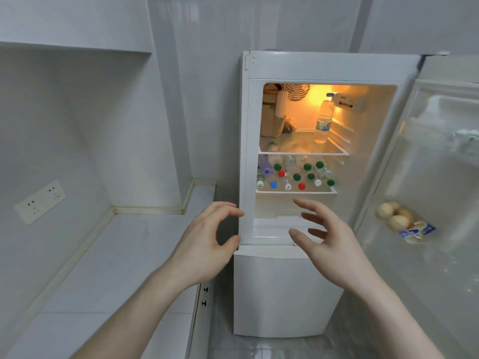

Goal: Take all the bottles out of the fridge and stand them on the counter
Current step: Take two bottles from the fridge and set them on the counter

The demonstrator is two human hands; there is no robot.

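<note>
Head view is showing the left hand point(207, 239) and right hand point(329, 239) hovering empty, fingers spread, with the bare counter point(124, 255) lying left of them. Above their fingertips, bottles point(295, 174) are lying caps outward, while one bottle point(324, 117) is standing upright higher up. Reaching for front caps first, one per hand, looks wisest.

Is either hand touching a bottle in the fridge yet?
Apart. The head view shows the left hand and right hand open and empty below the middle-shelf bottles.
</note>
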